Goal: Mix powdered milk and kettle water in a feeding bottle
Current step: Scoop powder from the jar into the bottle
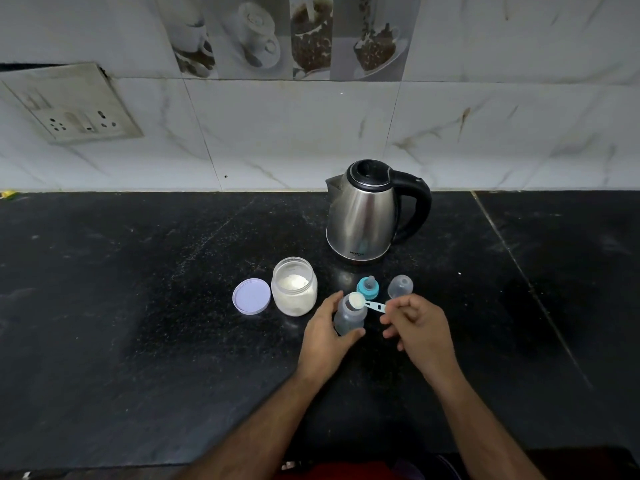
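1. Head view: feeding bottle [348,315] stands in front of kettle [363,213], gripped round its body by left hand [327,336].
2. Right hand [417,323] pinches scoop [363,303] handle; bowl w/ powder at bottle mouth.
3. Powder jar [294,285] left of bottle, lid [251,296] off.
4. Bottle prob. light, tippy plastic: hold mid-body.

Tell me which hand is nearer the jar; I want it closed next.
Left. The left hand holds the bottle just right of the jar; the right hand, pinching the scoop, is farther right.
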Motion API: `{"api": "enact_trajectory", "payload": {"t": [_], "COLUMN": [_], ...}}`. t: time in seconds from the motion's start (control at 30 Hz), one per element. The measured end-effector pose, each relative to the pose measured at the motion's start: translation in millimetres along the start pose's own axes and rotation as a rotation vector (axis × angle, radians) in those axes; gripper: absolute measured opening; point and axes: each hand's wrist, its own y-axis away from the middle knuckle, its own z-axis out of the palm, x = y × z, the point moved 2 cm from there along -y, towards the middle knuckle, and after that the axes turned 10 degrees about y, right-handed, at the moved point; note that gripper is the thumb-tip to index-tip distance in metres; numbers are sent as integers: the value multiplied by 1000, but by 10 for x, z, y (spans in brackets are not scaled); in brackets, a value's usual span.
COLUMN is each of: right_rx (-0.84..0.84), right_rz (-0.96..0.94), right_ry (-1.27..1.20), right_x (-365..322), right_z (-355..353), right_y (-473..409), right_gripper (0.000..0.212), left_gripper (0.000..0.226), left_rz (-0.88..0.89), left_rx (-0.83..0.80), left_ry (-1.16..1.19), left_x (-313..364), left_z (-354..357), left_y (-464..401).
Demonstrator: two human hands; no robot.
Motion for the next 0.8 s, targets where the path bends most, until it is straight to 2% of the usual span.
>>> {"api": "enact_trajectory", "payload": {"t": [0.13, 0.3, 0.47, 0.63, 0.8], "right_rx": [69, 112, 177, 254, 234], "right_rz": [-111, -274, -569, -644, -645], "right_ry": [71, 256, 557, 561, 577], "right_x": [-7, 21, 66, 101, 115], "right_z": [18, 10, 26, 28, 38], "right_y": [21, 37, 76, 109, 111], "right_gripper": [14, 16, 15, 19, 21], "left_gripper": [65, 58, 57, 59, 59], "left_rz": [6, 14, 26, 31, 35], "left_rx": [29, 21, 22, 25, 25], "left_ry": [20, 48, 60, 58, 47], "left_x": [33, 63, 55, 36, 39], "left_z": [-23, -32, -33, -24, -26], "left_y": [-12, -7, -7, -7, -7]}}
